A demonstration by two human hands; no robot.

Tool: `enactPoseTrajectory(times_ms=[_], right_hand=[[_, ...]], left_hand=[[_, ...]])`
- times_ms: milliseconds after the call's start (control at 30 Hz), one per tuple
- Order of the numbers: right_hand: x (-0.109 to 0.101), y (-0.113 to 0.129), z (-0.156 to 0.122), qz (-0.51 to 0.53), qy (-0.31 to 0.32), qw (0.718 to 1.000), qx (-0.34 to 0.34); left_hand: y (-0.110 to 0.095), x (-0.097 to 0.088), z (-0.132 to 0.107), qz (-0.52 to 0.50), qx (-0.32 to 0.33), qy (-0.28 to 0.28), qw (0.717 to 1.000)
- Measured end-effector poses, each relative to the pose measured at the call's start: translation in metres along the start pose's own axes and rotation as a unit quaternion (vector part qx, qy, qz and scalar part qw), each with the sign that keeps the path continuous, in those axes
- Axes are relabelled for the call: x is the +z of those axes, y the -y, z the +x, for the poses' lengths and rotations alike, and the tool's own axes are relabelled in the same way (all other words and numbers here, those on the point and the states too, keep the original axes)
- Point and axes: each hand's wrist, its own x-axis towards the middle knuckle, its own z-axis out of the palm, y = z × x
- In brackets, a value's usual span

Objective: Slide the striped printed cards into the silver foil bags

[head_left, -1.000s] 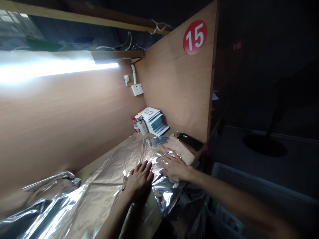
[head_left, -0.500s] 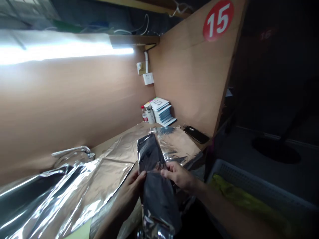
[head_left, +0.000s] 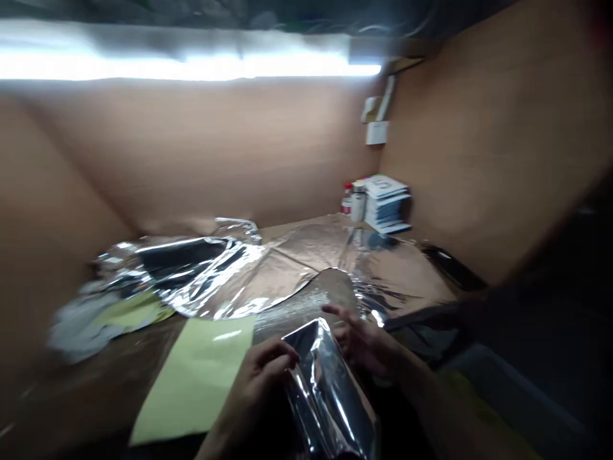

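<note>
A folded piece of shiny silver film (head_left: pixel 330 390) slants up from the bottom of the view, its flat end between my hands. My left hand (head_left: pixel 265 377) grips its left edge, thumb and fingers closed on it near the top. At its right side is my right hand (head_left: pixel 366 345), slightly blurred, with the index finger stretched out and the fingers apart. Whether the right hand touches the film is unclear. Behind both hands, a large crinkled sheet of silver film (head_left: pixel 297 252) spreads across the table.
A pale yellow-green sheet (head_left: pixel 201 370) lies left of my hands. Crumpled clear plastic (head_left: pixel 81 326) is farther left. Toward the back right corner stand a red-capped bottle (head_left: pixel 347 201), a flask (head_left: pixel 358 203), stacked booklets (head_left: pixel 387 207) and a dark phone (head_left: pixel 453 265). A basket (head_left: pixel 517 390) sits low at right.
My view has turned left. The folded film, earlier pinched in both hands with its dark face up, now shows a shorter, shinier end. My right hand has loosened its pinch.
</note>
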Motion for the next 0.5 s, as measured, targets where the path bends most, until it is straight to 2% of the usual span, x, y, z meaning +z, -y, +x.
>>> enactPoseTrajectory(times_ms=[67,133,233,333,400,433,500], right_hand=[[0.016,-0.009,-0.015,-0.041,0.057,0.997,0.027],[0.030,-0.024,-0.027,-0.093,0.092,0.991,0.031],[0.043,-0.055,-0.038,-0.139,0.085,0.983,0.083],[0.043,-0.084,-0.041,-0.194,0.095,0.965,0.148],[0.036,-0.099,-0.039,-0.250,0.115,0.950,0.151],[0.030,-0.104,-0.037,-0.279,0.116,0.943,0.139],[0.017,-0.107,-0.032,-0.323,0.099,0.935,0.107]], left_hand=[[0.019,0.004,-0.027,-0.003,0.019,-0.046,0.999],[0.042,0.014,-0.056,-0.075,0.025,-0.078,0.994],[0.073,0.041,-0.100,-0.229,0.028,-0.120,0.966],[0.097,0.070,-0.135,-0.313,0.010,-0.183,0.932],[0.120,0.077,-0.153,-0.299,-0.009,-0.229,0.926],[0.136,0.074,-0.163,-0.255,-0.037,-0.265,0.929],[0.175,0.052,-0.193,-0.114,-0.139,-0.355,0.917]])
